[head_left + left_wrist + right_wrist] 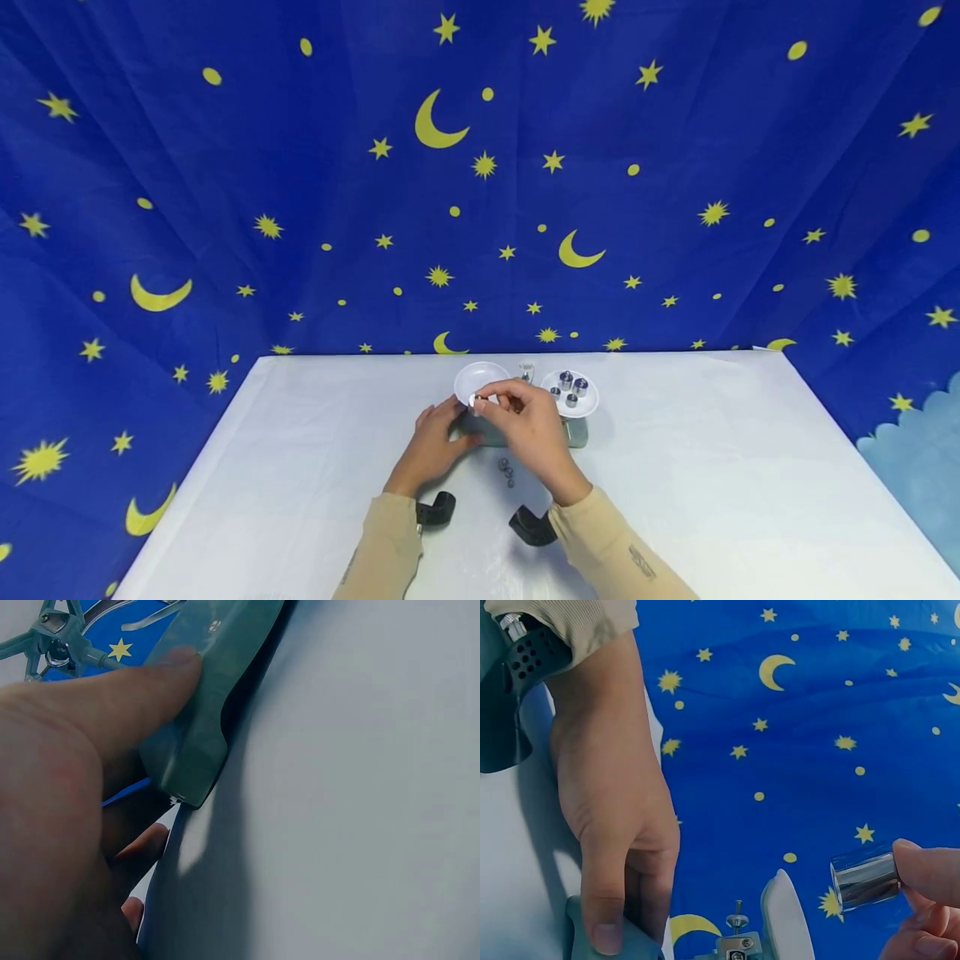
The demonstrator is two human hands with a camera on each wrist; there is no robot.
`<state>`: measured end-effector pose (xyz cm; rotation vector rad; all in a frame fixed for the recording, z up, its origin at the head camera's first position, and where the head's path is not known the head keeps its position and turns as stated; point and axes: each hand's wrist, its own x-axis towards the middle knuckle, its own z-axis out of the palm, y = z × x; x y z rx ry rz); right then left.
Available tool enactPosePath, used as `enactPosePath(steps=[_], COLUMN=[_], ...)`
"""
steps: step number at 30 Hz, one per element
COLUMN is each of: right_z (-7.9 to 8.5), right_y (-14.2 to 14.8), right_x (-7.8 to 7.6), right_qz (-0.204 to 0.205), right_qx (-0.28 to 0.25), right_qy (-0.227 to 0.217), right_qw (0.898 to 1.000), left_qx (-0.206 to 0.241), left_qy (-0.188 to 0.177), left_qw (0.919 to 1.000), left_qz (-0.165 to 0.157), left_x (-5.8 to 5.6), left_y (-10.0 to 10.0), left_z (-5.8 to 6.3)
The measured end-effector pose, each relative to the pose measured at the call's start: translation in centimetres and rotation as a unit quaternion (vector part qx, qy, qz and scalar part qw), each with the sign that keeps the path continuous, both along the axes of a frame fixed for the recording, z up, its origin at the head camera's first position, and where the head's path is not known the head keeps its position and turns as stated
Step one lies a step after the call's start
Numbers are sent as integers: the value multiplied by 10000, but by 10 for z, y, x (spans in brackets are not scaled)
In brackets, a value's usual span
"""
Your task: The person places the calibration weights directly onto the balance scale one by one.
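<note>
A balance scale with a grey-green base (pixel 579 432) stands toward the table's far side. My left hand (pixel 431 446) grips the left end of this base, thumb on the near face (pixel 217 682) and fingers passing behind it. Between thumb and fingertips of my right hand (pixel 534 427) is a shiny cylindrical metal weight (pixel 865 879), held tilted. In the head view that weight overlaps the near rim of the left white pan (pixel 480 375). Several metal weights (pixel 581 385) sit on the right white pan (pixel 589 406). My right hand partly hides the scale's middle.
Several small metal weights (pixel 506 473) lie on the white table (pixel 300 483) in front of the scale, between my forearms. A blue curtain (pixel 510 192) with yellow moons and stars hangs behind the table. Black wrist mounts (pixel 532 527) jut out from both sleeves.
</note>
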<state>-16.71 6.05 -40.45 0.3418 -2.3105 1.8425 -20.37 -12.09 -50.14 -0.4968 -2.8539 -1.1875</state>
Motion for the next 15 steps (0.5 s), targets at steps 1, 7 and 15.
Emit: enactPosePath(steps=[1,7,15], right_z=[1,2,3], right_y=[-1,-5,-11], right_x=[-1,-7,-15], right_qz=[-4,-38,-157], right_qx=[8,23,273], right_qy=[-5,52,289], right_qw=[10000,10000,9991], left_qx=[12,62,51], left_qy=[2,91,57], left_qw=[10000,9999,9999], left_qz=[-10,-79,-79], left_x=[0,-1,-1], left_y=[0,0,-2], left_z=[0,0,-1])
